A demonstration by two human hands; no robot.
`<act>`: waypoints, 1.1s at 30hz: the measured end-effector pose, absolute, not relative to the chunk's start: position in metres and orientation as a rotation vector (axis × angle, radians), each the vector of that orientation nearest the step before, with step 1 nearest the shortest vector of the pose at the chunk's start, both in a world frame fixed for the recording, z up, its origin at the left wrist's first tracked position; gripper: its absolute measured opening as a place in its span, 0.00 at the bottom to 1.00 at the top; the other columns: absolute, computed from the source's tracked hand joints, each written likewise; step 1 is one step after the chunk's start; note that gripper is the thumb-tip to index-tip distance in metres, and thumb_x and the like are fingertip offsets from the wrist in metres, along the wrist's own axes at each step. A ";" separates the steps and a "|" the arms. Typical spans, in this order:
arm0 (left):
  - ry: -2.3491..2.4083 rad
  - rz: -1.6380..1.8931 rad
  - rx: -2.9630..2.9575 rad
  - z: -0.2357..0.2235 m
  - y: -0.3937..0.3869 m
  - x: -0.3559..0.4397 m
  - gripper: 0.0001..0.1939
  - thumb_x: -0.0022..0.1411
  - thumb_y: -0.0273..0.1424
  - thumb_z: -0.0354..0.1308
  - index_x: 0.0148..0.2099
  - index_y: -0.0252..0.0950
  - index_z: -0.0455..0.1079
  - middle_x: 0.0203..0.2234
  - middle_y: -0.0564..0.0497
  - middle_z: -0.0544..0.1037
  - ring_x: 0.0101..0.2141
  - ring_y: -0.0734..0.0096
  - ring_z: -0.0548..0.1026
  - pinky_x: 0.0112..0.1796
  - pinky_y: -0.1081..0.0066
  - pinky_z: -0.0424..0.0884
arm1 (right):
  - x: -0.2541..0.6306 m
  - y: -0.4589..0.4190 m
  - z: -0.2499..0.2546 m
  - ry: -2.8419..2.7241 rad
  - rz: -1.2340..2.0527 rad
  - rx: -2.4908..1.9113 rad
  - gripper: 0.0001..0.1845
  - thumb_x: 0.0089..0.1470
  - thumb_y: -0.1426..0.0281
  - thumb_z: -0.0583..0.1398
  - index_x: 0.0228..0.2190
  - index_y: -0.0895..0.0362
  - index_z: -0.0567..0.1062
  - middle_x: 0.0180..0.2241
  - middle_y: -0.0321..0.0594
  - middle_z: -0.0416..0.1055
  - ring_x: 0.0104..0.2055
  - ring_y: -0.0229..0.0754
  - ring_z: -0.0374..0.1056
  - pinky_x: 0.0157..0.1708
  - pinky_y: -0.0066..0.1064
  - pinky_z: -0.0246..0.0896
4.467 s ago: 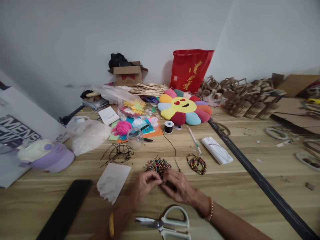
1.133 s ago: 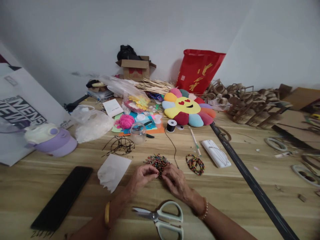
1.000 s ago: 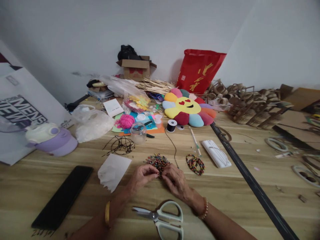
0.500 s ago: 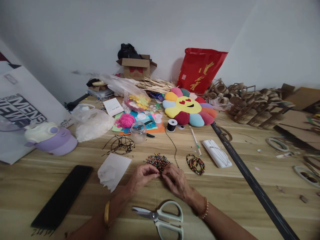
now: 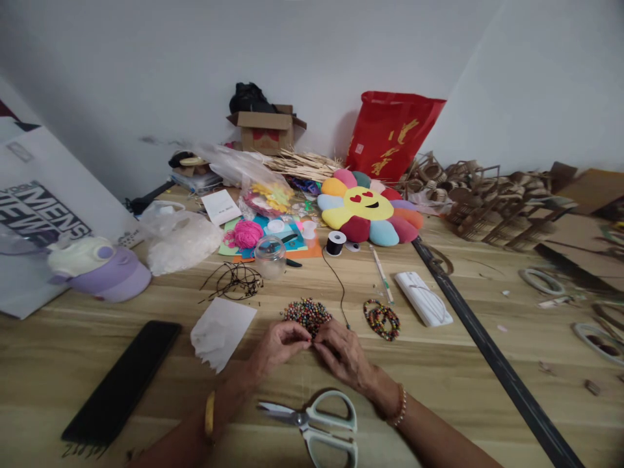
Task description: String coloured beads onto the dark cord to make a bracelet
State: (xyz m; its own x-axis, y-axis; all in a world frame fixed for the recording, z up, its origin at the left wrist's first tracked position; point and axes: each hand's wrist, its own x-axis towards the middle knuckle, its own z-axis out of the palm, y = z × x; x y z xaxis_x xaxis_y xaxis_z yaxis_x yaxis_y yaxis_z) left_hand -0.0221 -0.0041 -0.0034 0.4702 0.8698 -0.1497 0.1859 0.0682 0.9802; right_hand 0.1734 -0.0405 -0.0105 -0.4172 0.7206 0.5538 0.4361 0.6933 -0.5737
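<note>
My left hand (image 5: 280, 344) is closed in a pinch, a small red bead (image 5: 309, 338) showing at its fingertips. Facing it, my right hand (image 5: 344, 351) is also pinched, its fingertips almost touching the left ones. A thin black cord (image 5: 344, 292) runs from a spool (image 5: 335, 243) down to my right hand; its end is hidden by the fingers. Just beyond both hands lies a heap of multicoloured beads (image 5: 306, 314). To the right rests a coiled string of beads (image 5: 381, 320). Scissors (image 5: 305, 419) with pale handles lie open below my hands.
White paper (image 5: 223, 331) and a black phone-like slab (image 5: 124, 380) lie to the left. Black cord scraps (image 5: 236, 281) and a clear jar (image 5: 270, 258) stand farther back. A white power bank (image 5: 423, 299) is on the right, before a flower cushion (image 5: 369, 208).
Both hands stay over the near edge of the bead heap, and their fingertips shift only very slightly. Nothing else on the table has visibly moved.
</note>
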 end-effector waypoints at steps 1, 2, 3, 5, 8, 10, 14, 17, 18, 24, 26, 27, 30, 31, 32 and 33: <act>0.990 0.666 1.442 -0.004 -0.004 -0.022 0.06 0.50 0.31 0.64 0.31 0.34 0.75 0.29 0.49 0.81 0.32 0.66 0.76 0.36 0.69 0.71 | 0.173 -0.040 -0.011 -2.077 0.434 -0.878 0.06 0.65 0.72 0.53 0.35 0.55 0.69 0.31 0.42 0.70 0.33 0.42 0.65 0.32 0.33 0.63; 0.986 0.662 1.445 -0.004 -0.004 -0.022 0.05 0.50 0.30 0.64 0.31 0.34 0.76 0.29 0.49 0.81 0.32 0.66 0.76 0.37 0.70 0.71 | 0.173 -0.040 -0.011 -2.082 0.434 -0.871 0.06 0.65 0.72 0.53 0.36 0.55 0.69 0.31 0.42 0.70 0.33 0.42 0.65 0.32 0.33 0.63; 0.982 0.660 1.447 -0.004 -0.005 -0.021 0.05 0.49 0.30 0.64 0.30 0.34 0.75 0.28 0.49 0.81 0.33 0.66 0.76 0.37 0.70 0.71 | 0.174 -0.040 -0.011 -2.086 0.434 -0.862 0.06 0.65 0.72 0.53 0.36 0.55 0.69 0.31 0.42 0.70 0.33 0.42 0.65 0.32 0.33 0.63; 0.977 0.661 1.442 -0.004 -0.005 -0.021 0.05 0.49 0.30 0.64 0.29 0.34 0.75 0.28 0.49 0.80 0.33 0.66 0.76 0.38 0.69 0.71 | 0.173 -0.040 -0.010 -2.091 0.438 -0.843 0.06 0.65 0.72 0.53 0.36 0.55 0.70 0.32 0.42 0.70 0.34 0.42 0.65 0.33 0.33 0.63; 0.989 0.660 1.410 -0.003 -0.006 -0.020 0.05 0.48 0.29 0.65 0.29 0.34 0.74 0.27 0.50 0.79 0.32 0.66 0.76 0.38 0.70 0.70 | 0.173 -0.041 -0.009 -2.100 0.448 -0.834 0.05 0.64 0.73 0.53 0.37 0.55 0.70 0.32 0.42 0.71 0.35 0.42 0.66 0.34 0.33 0.64; 0.997 0.668 1.384 -0.002 -0.007 -0.020 0.05 0.47 0.29 0.65 0.29 0.34 0.73 0.26 0.50 0.78 0.31 0.67 0.75 0.37 0.70 0.70 | 0.173 -0.041 -0.009 -2.104 0.450 -0.834 0.05 0.64 0.73 0.53 0.37 0.55 0.70 0.32 0.42 0.71 0.35 0.42 0.66 0.34 0.34 0.64; 0.990 0.686 1.340 -0.003 -0.006 -0.020 0.06 0.46 0.28 0.66 0.28 0.33 0.72 0.25 0.51 0.77 0.30 0.69 0.74 0.36 0.70 0.70 | 0.174 -0.041 -0.010 -2.099 0.460 -0.820 0.05 0.64 0.73 0.54 0.37 0.55 0.69 0.33 0.42 0.71 0.35 0.42 0.67 0.35 0.33 0.64; 0.997 0.694 1.346 -0.005 -0.006 -0.021 0.06 0.47 0.28 0.66 0.27 0.33 0.72 0.25 0.50 0.78 0.29 0.68 0.74 0.35 0.70 0.70 | 0.174 -0.041 -0.011 -2.100 0.467 -0.831 0.04 0.64 0.73 0.54 0.38 0.55 0.69 0.33 0.42 0.71 0.36 0.42 0.67 0.35 0.33 0.64; 0.995 0.694 1.355 -0.005 -0.006 -0.021 0.05 0.47 0.28 0.65 0.27 0.33 0.72 0.25 0.50 0.78 0.29 0.68 0.74 0.35 0.70 0.70 | 0.174 -0.041 -0.011 -2.097 0.466 -0.837 0.04 0.64 0.73 0.54 0.38 0.55 0.69 0.33 0.42 0.71 0.36 0.42 0.66 0.35 0.33 0.64; 0.949 0.681 1.454 -0.003 -0.006 -0.022 0.03 0.50 0.29 0.63 0.28 0.33 0.74 0.27 0.48 0.79 0.31 0.67 0.75 0.37 0.70 0.70 | 0.173 -0.042 -0.009 -2.083 0.458 -0.852 0.03 0.63 0.72 0.55 0.40 0.55 0.68 0.33 0.42 0.70 0.34 0.42 0.66 0.34 0.32 0.63; 0.943 0.682 1.470 -0.002 -0.005 -0.022 0.03 0.50 0.28 0.62 0.28 0.33 0.74 0.27 0.48 0.79 0.31 0.66 0.75 0.37 0.70 0.70 | 0.172 -0.042 -0.008 -2.087 0.466 -0.837 0.03 0.63 0.73 0.55 0.39 0.55 0.67 0.32 0.42 0.70 0.34 0.42 0.66 0.34 0.32 0.63; 0.944 0.688 1.472 -0.002 -0.005 -0.022 0.03 0.50 0.28 0.62 0.28 0.33 0.74 0.27 0.48 0.79 0.31 0.67 0.75 0.36 0.71 0.70 | 0.172 -0.042 -0.007 -2.084 0.468 -0.832 0.03 0.62 0.74 0.54 0.38 0.55 0.67 0.32 0.42 0.70 0.34 0.42 0.66 0.34 0.32 0.63; 0.956 0.740 1.478 -0.002 -0.004 -0.023 0.04 0.50 0.29 0.62 0.28 0.33 0.74 0.26 0.49 0.79 0.31 0.67 0.74 0.36 0.71 0.70 | 0.171 -0.043 -0.004 -2.071 0.463 -0.823 0.04 0.61 0.75 0.55 0.38 0.55 0.67 0.32 0.42 0.69 0.34 0.42 0.65 0.34 0.32 0.62; 0.965 0.763 1.478 -0.002 -0.004 -0.024 0.04 0.51 0.30 0.61 0.29 0.33 0.74 0.27 0.49 0.79 0.31 0.67 0.75 0.37 0.70 0.70 | 0.171 -0.043 -0.003 -2.071 0.461 -0.822 0.03 0.60 0.74 0.55 0.37 0.55 0.66 0.32 0.41 0.69 0.34 0.42 0.65 0.34 0.32 0.62; 0.976 0.784 1.475 -0.002 -0.004 -0.024 0.05 0.52 0.30 0.61 0.29 0.33 0.74 0.26 0.49 0.79 0.31 0.67 0.75 0.37 0.70 0.70 | 0.171 -0.043 -0.002 -2.073 0.462 -0.820 0.03 0.59 0.73 0.55 0.37 0.55 0.66 0.31 0.41 0.69 0.33 0.41 0.64 0.33 0.32 0.61; 0.989 0.805 1.468 -0.001 -0.004 -0.025 0.05 0.52 0.31 0.61 0.29 0.34 0.74 0.26 0.49 0.79 0.31 0.67 0.74 0.36 0.70 0.70 | 0.172 -0.044 -0.002 -2.074 0.469 -0.818 0.01 0.59 0.72 0.56 0.36 0.55 0.66 0.31 0.40 0.68 0.32 0.41 0.64 0.32 0.31 0.60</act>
State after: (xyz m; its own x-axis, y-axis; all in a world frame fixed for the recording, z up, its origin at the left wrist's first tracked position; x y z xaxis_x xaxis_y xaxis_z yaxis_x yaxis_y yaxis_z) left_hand -0.0249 -0.0042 -0.0014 0.4130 0.9095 -0.0467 0.1387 -0.0122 0.9903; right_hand 0.1715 -0.0436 -0.0017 -0.4374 0.6958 0.5697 0.3827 0.7173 -0.5822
